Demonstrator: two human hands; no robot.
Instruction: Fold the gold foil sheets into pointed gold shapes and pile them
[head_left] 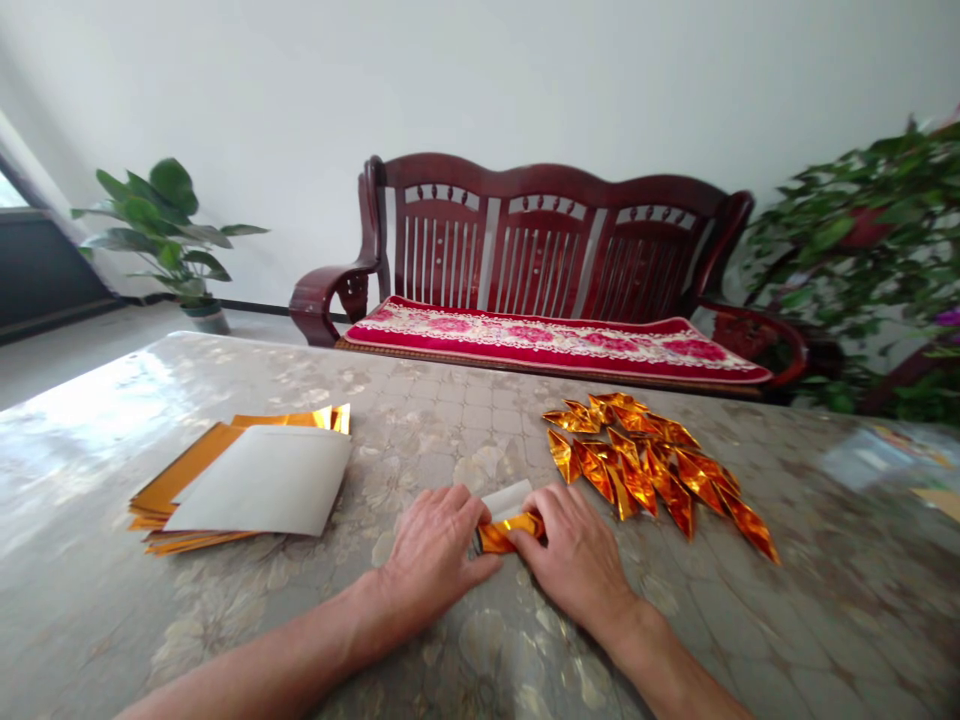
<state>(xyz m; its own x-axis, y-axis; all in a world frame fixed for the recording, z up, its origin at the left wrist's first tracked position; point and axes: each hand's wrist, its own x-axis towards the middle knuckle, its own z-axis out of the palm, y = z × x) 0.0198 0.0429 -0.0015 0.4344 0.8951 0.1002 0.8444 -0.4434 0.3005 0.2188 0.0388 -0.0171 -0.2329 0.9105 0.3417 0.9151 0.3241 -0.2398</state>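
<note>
Between my two hands, low over the table, is a partly rolled sheet of gold foil paper (504, 534) with its pale back showing along the far edge. My left hand (439, 540) grips its left end, thumb stretched along the near side. At the right end my right hand (574, 548) holds the paper, thumb pressing on the gold face. Right of my hands lies a group of several folded gold paper ingots (637, 465) with pointed ends. A stack of gold foil sheets (199, 465) rests on the left, its top sheet (266, 485) pale side up.
The table (420, 420) has a glossy floral cover. Clear plastic packaging (885, 455) lies at its right side. Beyond the far edge stands a dark red wooden bench (442, 260) with a red patterned cushion (555, 338). Potted plants (169, 215) flank the bench.
</note>
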